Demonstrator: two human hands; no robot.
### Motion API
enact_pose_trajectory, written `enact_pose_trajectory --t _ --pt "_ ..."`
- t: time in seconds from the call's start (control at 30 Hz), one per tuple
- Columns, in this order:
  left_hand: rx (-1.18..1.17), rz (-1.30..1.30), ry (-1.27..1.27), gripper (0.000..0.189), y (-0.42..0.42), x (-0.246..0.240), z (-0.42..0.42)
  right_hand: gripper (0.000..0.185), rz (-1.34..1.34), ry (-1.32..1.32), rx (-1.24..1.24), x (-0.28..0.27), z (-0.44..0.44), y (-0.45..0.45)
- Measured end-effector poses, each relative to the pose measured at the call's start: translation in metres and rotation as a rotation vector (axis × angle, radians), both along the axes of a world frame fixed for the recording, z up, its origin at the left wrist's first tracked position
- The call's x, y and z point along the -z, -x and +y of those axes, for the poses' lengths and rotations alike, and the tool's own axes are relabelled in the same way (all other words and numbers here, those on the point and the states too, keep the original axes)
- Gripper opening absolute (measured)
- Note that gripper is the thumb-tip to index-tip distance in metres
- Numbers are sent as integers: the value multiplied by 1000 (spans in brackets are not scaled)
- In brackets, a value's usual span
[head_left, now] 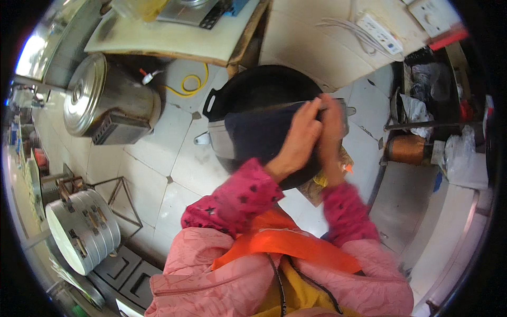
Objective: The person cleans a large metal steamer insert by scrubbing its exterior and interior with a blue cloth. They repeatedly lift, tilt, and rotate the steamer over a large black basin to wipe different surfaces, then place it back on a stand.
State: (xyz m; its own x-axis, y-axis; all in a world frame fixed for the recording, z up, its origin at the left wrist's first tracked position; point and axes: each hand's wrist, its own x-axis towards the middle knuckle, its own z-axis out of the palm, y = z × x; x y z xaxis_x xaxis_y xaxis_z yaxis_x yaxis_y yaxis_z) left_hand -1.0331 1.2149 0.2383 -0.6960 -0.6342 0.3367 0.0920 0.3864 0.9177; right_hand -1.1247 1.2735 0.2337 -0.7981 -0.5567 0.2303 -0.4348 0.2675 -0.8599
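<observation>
My left hand and my right hand are close together, palms facing, with fingers extended away from me. Nothing shows in either hand, though the inner palms are hidden. My right hand is blurred. Both are above a large round black pan with a loop handle on its left rim. Across the pan lies a flat dark blue surface, perhaps cloth, beside a grey band with a metal tab. My forearms hide part of the pan's near side.
A lidded metal pot stands at left on the tiled floor. Stacked steamer tiers are at lower left. A worktable and a power strip lie ahead. Shelving with bags lines the right.
</observation>
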Motion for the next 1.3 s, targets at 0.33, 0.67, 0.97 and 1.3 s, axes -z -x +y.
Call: enact_pose_trajectory --t 0.33,0.67,0.97,1.3 --pt "-328 -652 78 44 -39 54 -92 56 -1085 274 -34 111 74 165" --pt "-398 -682 202 46 -42 72 -92 43 598 -291 -366 9 7 -49" --pt "-420 -626 284 42 -44 59 -73 37 -56 -140 -171 79 63 136" --pt "-345 253 -399 32 -62 64 -84 30 868 -569 -746 8 -74 -53"
